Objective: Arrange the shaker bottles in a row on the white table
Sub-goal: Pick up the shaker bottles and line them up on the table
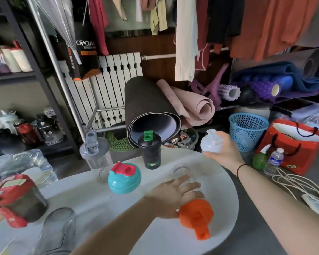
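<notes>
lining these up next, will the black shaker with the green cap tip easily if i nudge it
Probably somewhat: the black shaker stands upright, tall for its narrow base. Its green flip cap is raised, so a high push may tip it. Its fill is hidden.

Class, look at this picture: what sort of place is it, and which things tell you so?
Probably a cluttered storeroom at a home or fitness studio: rolled yoga mats, foam rollers and hanging clothes crowd behind the white table.

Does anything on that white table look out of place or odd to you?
Yes. An orange lid and a teal lid lie loose on the white table, off their cups. The right hand holds a third, whitish lid above an open clear cup.
</notes>
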Motion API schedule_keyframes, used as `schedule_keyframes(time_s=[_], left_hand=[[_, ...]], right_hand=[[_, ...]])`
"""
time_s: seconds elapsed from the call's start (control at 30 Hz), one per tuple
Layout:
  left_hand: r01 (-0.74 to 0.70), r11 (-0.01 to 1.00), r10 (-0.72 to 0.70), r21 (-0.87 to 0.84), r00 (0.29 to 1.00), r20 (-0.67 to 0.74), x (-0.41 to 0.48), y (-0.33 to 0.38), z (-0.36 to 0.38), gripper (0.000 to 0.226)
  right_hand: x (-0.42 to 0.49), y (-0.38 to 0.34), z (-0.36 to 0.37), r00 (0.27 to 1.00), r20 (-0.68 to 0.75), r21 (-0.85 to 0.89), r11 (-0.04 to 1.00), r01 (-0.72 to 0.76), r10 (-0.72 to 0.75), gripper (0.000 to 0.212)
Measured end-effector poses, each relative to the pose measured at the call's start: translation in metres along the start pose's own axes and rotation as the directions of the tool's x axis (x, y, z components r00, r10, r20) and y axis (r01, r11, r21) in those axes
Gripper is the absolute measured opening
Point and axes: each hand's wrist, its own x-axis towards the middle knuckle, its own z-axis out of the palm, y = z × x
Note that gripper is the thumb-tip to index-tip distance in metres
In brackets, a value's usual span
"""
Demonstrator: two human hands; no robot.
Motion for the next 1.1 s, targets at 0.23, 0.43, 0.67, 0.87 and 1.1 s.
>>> schedule_keyframes(time_s=[0.23,0.43,0.67,0.87,1.1], left_hand=[[0.041,0.999,-0.034,0.019,0.956,-0.293,0.005,0.008,0.022,0.080],[0.222,0.905,-0.384,-0.363,0.795,-0.470,0.003,0.022,0.017,0.088],[0.245,0.510,-0.798,-0.825,0.493,-0.346,-0.018,0.051,0.012,0.079],[0.179,0.357,-0.878,-0.917,0.400,-0.264,-0.017,0.051,0.018,0.075],[0.097,0.252,-0.862,-0.963,0.475,-0.178,-0.020,0.056,0.027,0.088]], right_hand=[[-0.003,-0.004,-0.006,1.000,0.022,-0.030,1.000,0.004,-0.004,0.083],[-0.001,0.010,-0.001,0.999,-0.034,0.088,0.996,0.008,-0.005,0.109],[-0.008,0.031,0.021,0.997,-0.007,0.383,0.921,-0.067,0.076,0.137],[-0.008,0.033,0.040,0.992,-0.070,0.334,0.939,-0.079,0.108,0.090],[-0.015,0.024,0.046,0.987,0.146,0.237,0.971,0.025,-0.061,0.048]])
